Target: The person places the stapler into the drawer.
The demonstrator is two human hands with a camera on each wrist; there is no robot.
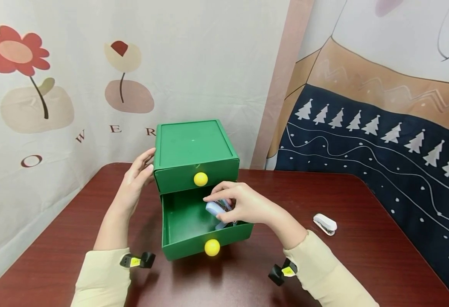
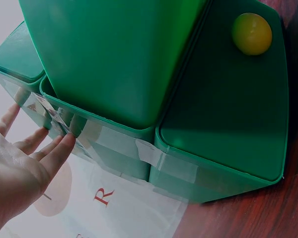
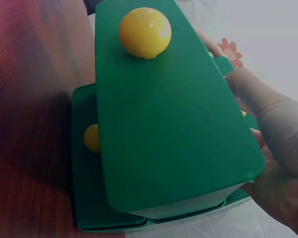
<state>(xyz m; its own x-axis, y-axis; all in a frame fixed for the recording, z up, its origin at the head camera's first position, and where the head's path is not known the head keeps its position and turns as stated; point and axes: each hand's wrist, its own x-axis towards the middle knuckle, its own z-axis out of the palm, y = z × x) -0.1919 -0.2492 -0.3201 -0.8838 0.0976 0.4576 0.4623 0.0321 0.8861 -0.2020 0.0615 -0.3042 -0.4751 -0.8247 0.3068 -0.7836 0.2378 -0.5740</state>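
A green drawer cabinet (image 1: 193, 145) stands on the table with its middle drawer (image 1: 230, 234) pulled out. My right hand (image 1: 245, 202) reaches into that drawer from the right and grips a light blue stapler (image 1: 214, 208) between thumb and fingers, low inside it. In the right wrist view the drawer front (image 3: 174, 114) hides the stapler and part of the hand (image 3: 283, 144). My left hand (image 1: 134, 181) is at the cabinet's left side; its extended fingertips (image 2: 64, 144) are right at the side wall, near clear tape, in the left wrist view.
A white stapler (image 1: 325, 224) lies on the dark red table (image 1: 286, 264) to the right. Yellow round knobs (image 1: 200, 179) stick out from the drawer fronts. Below the pulled-out drawer is a closed bottom drawer (image 2: 223, 109). Printed cloth (image 1: 209, 64) hangs behind the table.
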